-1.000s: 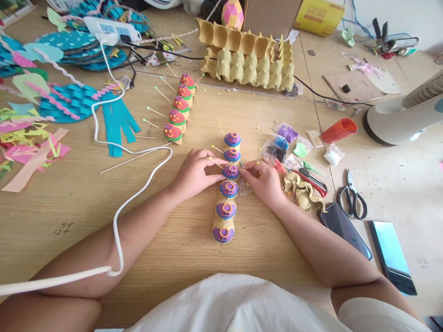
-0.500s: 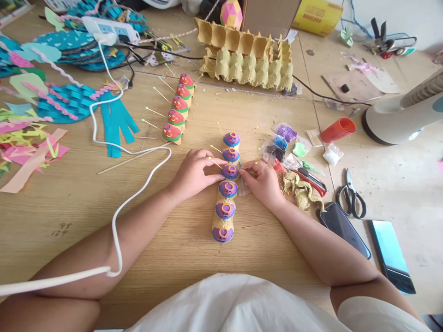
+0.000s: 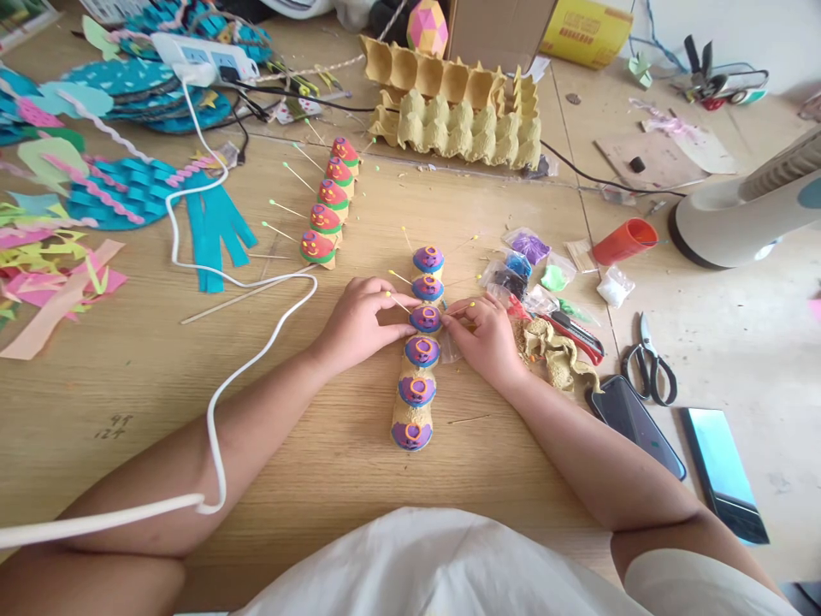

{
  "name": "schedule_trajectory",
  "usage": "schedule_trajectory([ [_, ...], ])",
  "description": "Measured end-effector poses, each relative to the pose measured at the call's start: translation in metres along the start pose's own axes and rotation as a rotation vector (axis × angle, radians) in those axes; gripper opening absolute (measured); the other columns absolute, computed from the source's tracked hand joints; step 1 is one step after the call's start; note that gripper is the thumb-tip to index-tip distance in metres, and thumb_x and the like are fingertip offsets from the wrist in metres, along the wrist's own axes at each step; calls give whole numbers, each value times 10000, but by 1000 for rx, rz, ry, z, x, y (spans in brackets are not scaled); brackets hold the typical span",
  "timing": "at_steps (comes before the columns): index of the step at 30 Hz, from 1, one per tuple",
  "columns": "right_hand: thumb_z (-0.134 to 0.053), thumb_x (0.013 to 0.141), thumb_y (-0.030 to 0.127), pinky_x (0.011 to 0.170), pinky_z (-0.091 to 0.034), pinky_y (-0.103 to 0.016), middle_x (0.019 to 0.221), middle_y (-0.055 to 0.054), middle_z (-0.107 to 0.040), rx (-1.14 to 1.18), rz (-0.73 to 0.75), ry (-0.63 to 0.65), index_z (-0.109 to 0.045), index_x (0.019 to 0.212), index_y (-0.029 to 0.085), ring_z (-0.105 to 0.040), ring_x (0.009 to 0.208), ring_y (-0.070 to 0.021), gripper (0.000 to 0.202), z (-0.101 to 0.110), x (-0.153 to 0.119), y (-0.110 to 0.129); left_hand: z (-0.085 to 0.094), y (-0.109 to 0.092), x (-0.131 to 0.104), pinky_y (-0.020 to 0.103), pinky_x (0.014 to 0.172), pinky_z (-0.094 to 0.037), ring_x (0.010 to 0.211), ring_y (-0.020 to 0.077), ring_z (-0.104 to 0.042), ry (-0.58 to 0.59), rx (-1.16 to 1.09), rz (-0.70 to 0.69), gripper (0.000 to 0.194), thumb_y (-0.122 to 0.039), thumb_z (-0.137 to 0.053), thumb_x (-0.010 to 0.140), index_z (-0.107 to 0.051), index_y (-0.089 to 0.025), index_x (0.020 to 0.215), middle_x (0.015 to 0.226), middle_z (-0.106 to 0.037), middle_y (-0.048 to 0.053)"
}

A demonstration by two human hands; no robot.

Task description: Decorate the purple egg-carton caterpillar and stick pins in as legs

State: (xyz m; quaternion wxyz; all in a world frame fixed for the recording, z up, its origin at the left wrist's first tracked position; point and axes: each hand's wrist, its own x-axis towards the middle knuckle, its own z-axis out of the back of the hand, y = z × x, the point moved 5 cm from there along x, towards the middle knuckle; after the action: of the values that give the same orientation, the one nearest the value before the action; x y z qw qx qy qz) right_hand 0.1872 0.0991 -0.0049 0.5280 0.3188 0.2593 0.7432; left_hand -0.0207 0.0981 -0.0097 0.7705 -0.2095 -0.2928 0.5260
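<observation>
A strip of egg-carton cups (image 3: 417,392), painted purple and blue with orange rings and small faces, lies lengthwise in front of me. My left hand (image 3: 359,321) is closed on the left side of its third cup from the far end, thumb and fingertips against the cup. On the opposite side, my right hand (image 3: 484,334) pinches a thin stick with a yellow tip (image 3: 473,305) against the same cup. Yellow-tipped sticks (image 3: 400,277) stand out from the far cups. The stick's inner end is hidden by my fingers.
A red and green egg-carton strip (image 3: 325,220) stands farther back left. Clay packets (image 3: 529,246), a red utility knife (image 3: 577,336), scissors (image 3: 650,364) and phones (image 3: 724,470) lie right. A white cable (image 3: 256,352) crosses on the left. Egg cartons (image 3: 468,128) sit at the back.
Both hands stay at the third cup with almost no visible movement. The view has shifted very slightly.
</observation>
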Motion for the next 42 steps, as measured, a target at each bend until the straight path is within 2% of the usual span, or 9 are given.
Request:
schedule_trajectory([
  [10,-698,909,258,1198,-310,-559,946,-21,-805,-19,8,-2,-659,749,245,-725,939,-240,166,0,-1,-1,0,0,0,410,1000,-475,1051,238,-597,2,5,1,342,-393,-836,814,-793,-341,1149,1009,-655,33],
  [18,-661,941,291,1255,-247,-550,899,-2,-789,-10,34,25,-695,887,270,-726,907,-225,66,3,-2,-2,-1,1,-1,408,1002,-466,1054,239,-596,-6,18,-15,350,-394,-841,809,-790,-354,1153,1008,-651,29],
  [29,-678,923,286,1272,-237,-548,828,12,-782,57,-1,28,-703,867,269,-722,836,-212,64,4,-2,-3,0,1,-2,407,1020,-461,1074,240,-588,1,25,-5,350,-396,-824,824,-783,-354,1169,1031,-637,30],
  [32,-680,916,296,1221,-340,-537,847,2,-788,87,-29,26,-707,868,267,-719,822,-212,63,4,-2,-4,0,1,-2,408,1017,-462,1070,240,-588,4,27,-5,354,-397,-828,821,-783,-357,1170,1032,-637,30],
  [34,-677,911,298,1108,-468,-495,861,-12,-789,120,-56,28,-711,877,265,-720,827,-215,58,3,-3,-5,-1,2,-2,408,1020,-461,1069,240,-592,0,27,-9,362,-396,-835,815,-783,-358,1172,1037,-636,31],
  [36,-680,906,302,986,-541,-446,869,-24,-790,150,-76,29,-715,883,261,-723,842,-219,59,3,-3,-6,-1,2,-2,410,1024,-459,1070,241,-595,-9,28,-11,371,-394,-843,808,-784,-356,1172,1042,-634,32],
  [42,-685,909,348,875,-580,-412,865,-44,-798,210,-118,63,-720,908,250,-739,849,-228,104,1,-2,-10,-1,2,-3,412,1028,-453,1064,241,-593,-11,23,-17,382,-398,-841,811,-780,-356,1185,1030,-632,31],
])
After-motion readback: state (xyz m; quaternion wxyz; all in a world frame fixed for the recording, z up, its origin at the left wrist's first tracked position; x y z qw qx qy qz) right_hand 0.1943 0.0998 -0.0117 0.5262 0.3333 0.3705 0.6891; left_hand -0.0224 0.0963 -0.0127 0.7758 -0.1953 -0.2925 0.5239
